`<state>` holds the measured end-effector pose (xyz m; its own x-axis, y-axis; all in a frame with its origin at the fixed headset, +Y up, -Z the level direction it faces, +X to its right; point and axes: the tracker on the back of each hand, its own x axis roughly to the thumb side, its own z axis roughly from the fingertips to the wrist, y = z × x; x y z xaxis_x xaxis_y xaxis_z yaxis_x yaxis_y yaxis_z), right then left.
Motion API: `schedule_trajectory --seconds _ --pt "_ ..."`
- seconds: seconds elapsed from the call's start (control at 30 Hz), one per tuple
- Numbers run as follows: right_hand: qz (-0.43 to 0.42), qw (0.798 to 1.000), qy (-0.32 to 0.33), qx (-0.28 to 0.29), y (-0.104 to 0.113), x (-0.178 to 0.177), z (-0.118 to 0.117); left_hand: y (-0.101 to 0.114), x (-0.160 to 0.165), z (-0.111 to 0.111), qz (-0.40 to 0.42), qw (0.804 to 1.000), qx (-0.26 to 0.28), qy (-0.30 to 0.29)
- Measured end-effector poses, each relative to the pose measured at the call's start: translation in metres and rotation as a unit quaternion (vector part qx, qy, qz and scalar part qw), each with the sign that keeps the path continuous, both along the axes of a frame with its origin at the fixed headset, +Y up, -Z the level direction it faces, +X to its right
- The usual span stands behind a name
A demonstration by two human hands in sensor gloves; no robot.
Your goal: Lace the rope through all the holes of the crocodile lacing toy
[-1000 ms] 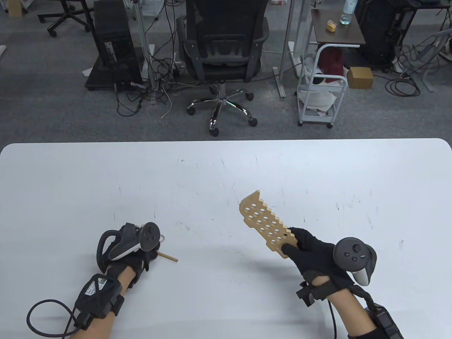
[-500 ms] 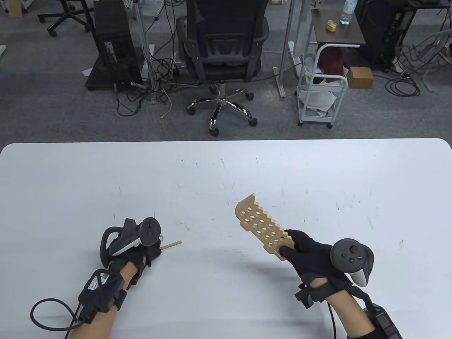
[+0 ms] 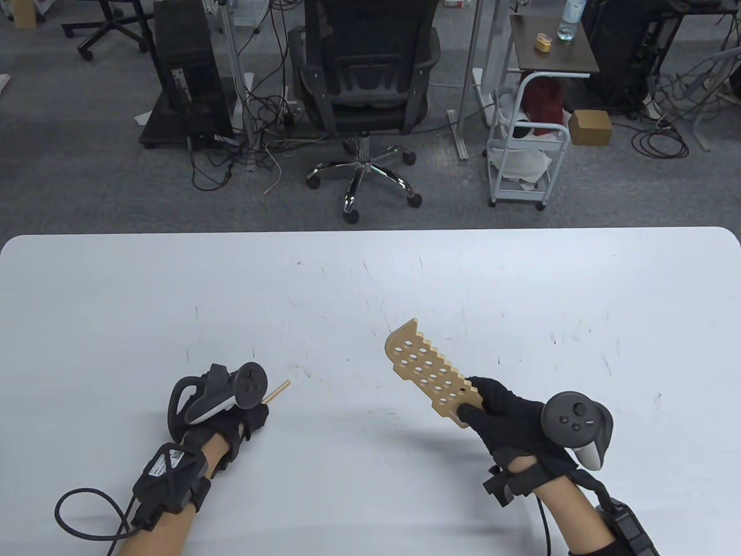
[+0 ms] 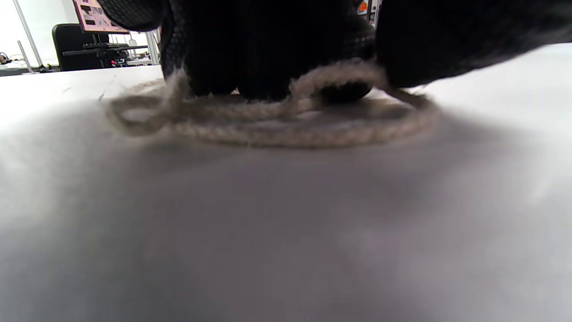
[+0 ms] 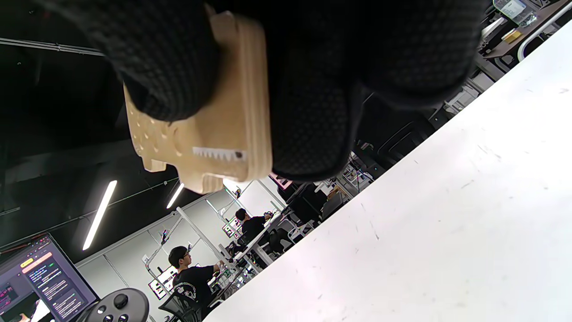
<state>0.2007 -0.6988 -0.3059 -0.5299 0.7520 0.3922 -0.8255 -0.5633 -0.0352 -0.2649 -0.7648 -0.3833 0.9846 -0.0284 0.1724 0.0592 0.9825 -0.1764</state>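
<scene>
Wooden needle [image 3: 277,392] now tilted up-right from left grip [image 3: 246,414], rope [image 4: 286,120] beneath.

The wooden crocodile toy [image 5: 214,134] is gripped between the gloved fingers [image 5: 161,58] of the right hand [image 5: 290,67], above the white table [image 5: 424,232].

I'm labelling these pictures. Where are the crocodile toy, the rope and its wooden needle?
crocodile toy [image 3: 425,368], table view, holed middle.
rope [image 4: 286,134], left wrist view, front of coil.
wooden needle [image 3: 278,391], table view, mid shaft.
</scene>
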Motion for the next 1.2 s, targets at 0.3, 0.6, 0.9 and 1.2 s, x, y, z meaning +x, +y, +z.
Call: schedule_trajectory --seconds 0.3,0.6,0.9,1.2 --pt "-0.002 1.0 -0.001 0.0 0.001 0.001 0.0 0.0 -0.007 0.005 0.031 0.999 -0.008 0.013" --pt "0.001 1.0 -0.004 0.0 0.001 0.001 0.001 0.01 -0.016 0.013 0.049 0.999 0.016 0.01" --pt "0.0 1.0 -0.007 -0.002 0.001 0.002 0.001 0.039 -0.023 0.025 0.071 0.996 0.059 0.008" --pt "0.0 1.0 -0.008 -0.002 0.001 0.002 0.0 0.066 -0.032 0.036 0.144 0.986 0.078 0.017"
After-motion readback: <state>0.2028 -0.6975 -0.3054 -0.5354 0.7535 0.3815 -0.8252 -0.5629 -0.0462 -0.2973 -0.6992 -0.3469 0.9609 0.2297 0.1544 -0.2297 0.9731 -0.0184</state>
